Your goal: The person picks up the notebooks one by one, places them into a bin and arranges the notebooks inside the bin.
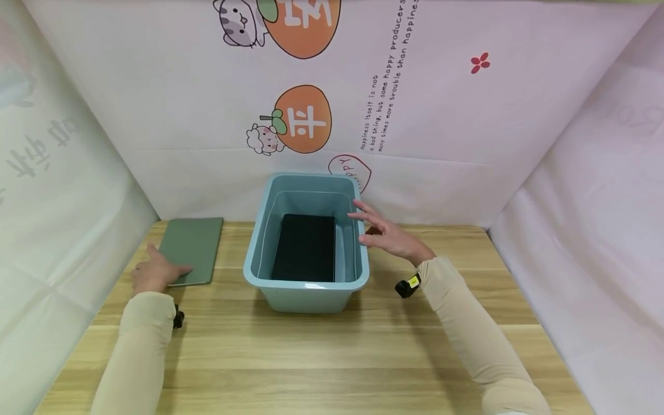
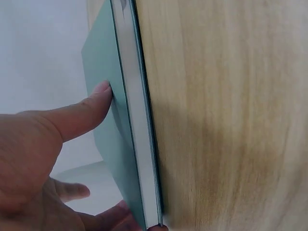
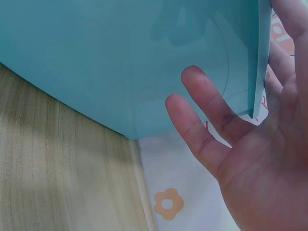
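A closed green notebook [image 1: 192,248] lies at the left back of the table, its pale page edges [image 2: 134,115] showing in the left wrist view. My left hand [image 1: 155,270] grips its near left corner, thumb on the cover and fingers at the side edge, one fingertip just under the corner. In the middle stands a light blue plastic bin [image 1: 306,297] with a flat black rectangular item [image 1: 306,248] inside. My right hand [image 1: 389,233] rests at its right rim with fingers spread, some reaching over the rim and two [image 3: 207,96] straight along the outer wall.
The wooden table [image 1: 311,363] is bounded by white printed cloth on the back [image 1: 430,115] and both sides. The back cloth rises close behind the bin. Black cameras are strapped to both wrists.
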{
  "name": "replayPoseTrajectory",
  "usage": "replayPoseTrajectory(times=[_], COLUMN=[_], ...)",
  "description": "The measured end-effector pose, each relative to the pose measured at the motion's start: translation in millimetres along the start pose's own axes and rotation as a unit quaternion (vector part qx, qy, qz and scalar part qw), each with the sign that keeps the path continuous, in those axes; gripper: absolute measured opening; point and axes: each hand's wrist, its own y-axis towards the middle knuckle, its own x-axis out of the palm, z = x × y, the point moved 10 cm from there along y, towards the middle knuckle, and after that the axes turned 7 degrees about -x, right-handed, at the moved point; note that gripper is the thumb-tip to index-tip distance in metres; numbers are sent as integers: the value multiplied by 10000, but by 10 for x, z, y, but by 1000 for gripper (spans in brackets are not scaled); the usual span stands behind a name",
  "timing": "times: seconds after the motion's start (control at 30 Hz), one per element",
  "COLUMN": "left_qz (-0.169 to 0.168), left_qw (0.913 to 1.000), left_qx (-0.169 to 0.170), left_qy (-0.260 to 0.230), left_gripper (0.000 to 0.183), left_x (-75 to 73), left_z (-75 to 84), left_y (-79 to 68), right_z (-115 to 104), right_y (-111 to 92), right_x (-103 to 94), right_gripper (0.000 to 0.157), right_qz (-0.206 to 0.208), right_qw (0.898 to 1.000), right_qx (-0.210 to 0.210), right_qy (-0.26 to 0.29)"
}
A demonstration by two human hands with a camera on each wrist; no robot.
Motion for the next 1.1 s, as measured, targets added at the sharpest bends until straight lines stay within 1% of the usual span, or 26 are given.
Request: replayPoseTrajectory(times=[0.17,0.33,0.47,0.57,0.8,0.97,1.03,1.1], left_qz=[78,75,41,116,240,448,553,631], left_qw=[9997,9993,9995,9997,9989,9988,9985,9980], left_qx=[-236,-346,-301,-185,-219,-115,-51,30], left_qy=[27,101,104,98,-325,-168,35,92], left_gripper=[128,111,103,104,121,119,117,115], left_x=[-66,-100,-93,-96,-67,-76,-97,-123], left_z=[-6,-12,-40,-41,-48,-3,37,72], left_y=[14,34,54,62,79,46,-3,-47], right_z=[-64,-84,-72,-66,-37,-42,-50,-51], right_y=[-8,-4,-1,-3,-11,-14,-14,-12], right_x=[-31,-55,-48,-42,-40,-29,-25,-20], right_gripper=[59,58,59,58,58,58,57,57], right_qz=[5,18,6,2,-8,9,9,-7], right_qw=[10000,9999,9999,9999,9999,10000,9999,9999], right_qx=[-78,-128,-130,-125,-101,-33,-23,-17], right_qy=[-42,-94,-86,-42,-32,-89,-101,-105])
